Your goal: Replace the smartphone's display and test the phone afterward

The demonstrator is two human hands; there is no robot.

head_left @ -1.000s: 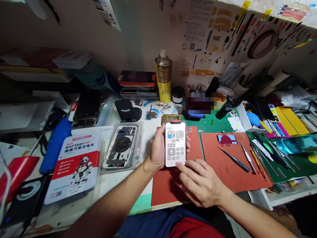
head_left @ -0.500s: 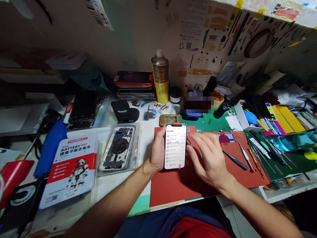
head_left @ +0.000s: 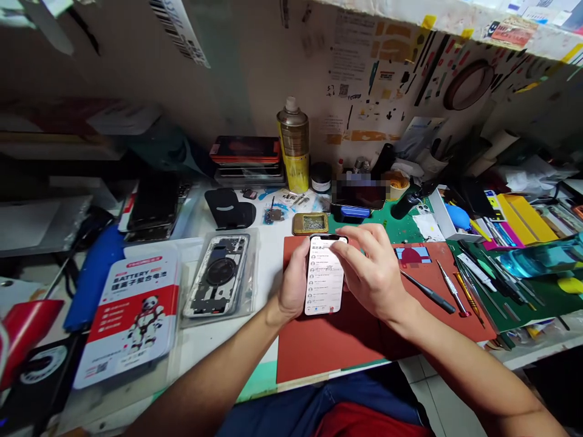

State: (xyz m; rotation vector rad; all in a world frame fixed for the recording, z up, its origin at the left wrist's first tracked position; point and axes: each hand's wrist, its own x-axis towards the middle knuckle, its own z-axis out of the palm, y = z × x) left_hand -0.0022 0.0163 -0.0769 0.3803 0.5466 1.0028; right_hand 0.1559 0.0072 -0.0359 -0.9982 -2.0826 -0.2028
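Note:
A lit smartphone (head_left: 324,285) with a white list on its screen is held upright in my left hand (head_left: 294,279), which wraps its left side. My right hand (head_left: 376,270) is at the phone's upper right corner. Its thumb and finger are bent close together over the top edge of the screen, covering part of it. What lies between these fingertips, if anything, is too small to make out. Below both hands lies a red work mat (head_left: 328,352).
A phone with its back open (head_left: 216,273) and a battery package (head_left: 132,309) lie to the left. Right of the mat are screwdrivers (head_left: 450,288) and tweezers (head_left: 483,285). Behind stand a small metal tin (head_left: 298,224), a spray can (head_left: 294,145) and a phone stand (head_left: 228,209).
My right hand has moved left and up, from beside the phone onto its top corner. The red strip seen at the phone's top edge no longer shows. The phone has shifted slightly.

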